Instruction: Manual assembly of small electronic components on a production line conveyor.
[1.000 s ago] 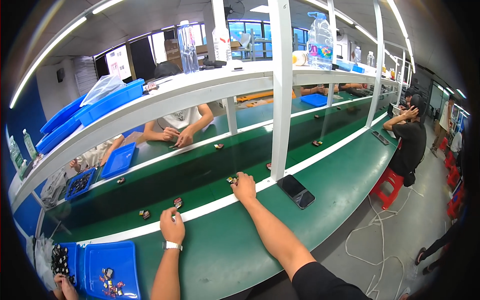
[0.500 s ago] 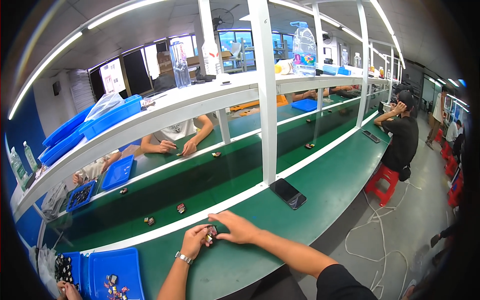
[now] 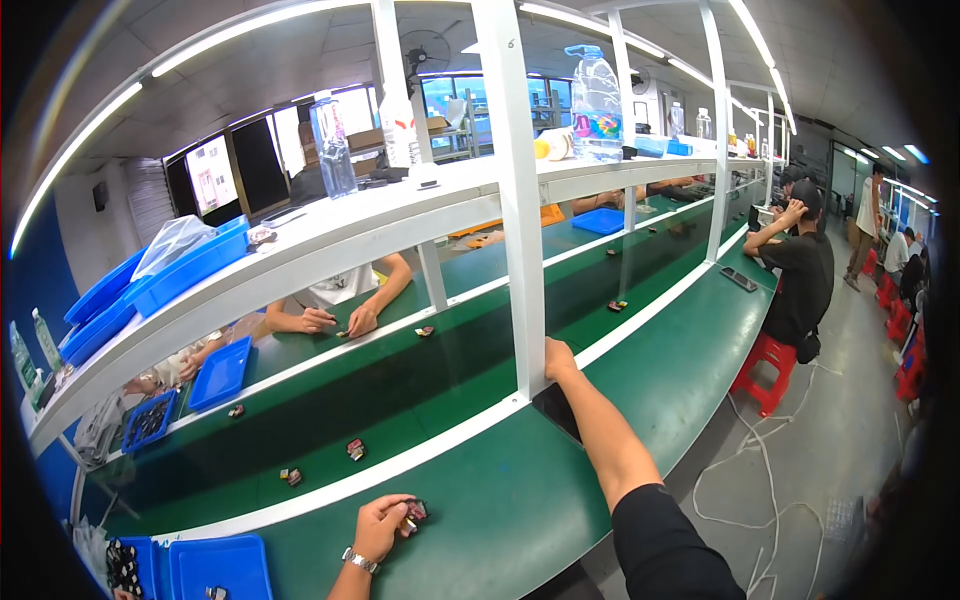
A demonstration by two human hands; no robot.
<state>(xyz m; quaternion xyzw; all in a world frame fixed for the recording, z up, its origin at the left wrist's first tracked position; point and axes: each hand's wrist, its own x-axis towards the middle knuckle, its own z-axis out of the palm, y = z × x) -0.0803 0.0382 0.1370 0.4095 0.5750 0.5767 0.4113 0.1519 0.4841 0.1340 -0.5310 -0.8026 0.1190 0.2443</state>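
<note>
My left hand, with a metal watch on its wrist, is over the near green bench. Its fingers pinch a small dark red and black part with a pale yellow piece on it. My right hand is stretched forward beside a white upright post, over the belt's near edge. The post hides its fingers, so whether they hold anything does not show. Beneath the right forearm lies a black phone, partly covered. Small parts like the held one lie on the dark green conveyor belt.
Blue trays stand at the lower left, one with dark pieces. A white shelf crosses above the belt, carrying bottles. Across the belt a person's hands work on something small. Another person sits farther right on a red stool.
My right hand has left the part and reached forward and right to the post. The left hand keeps the part, now lower in the picture. The whole view has shifted slightly.
</note>
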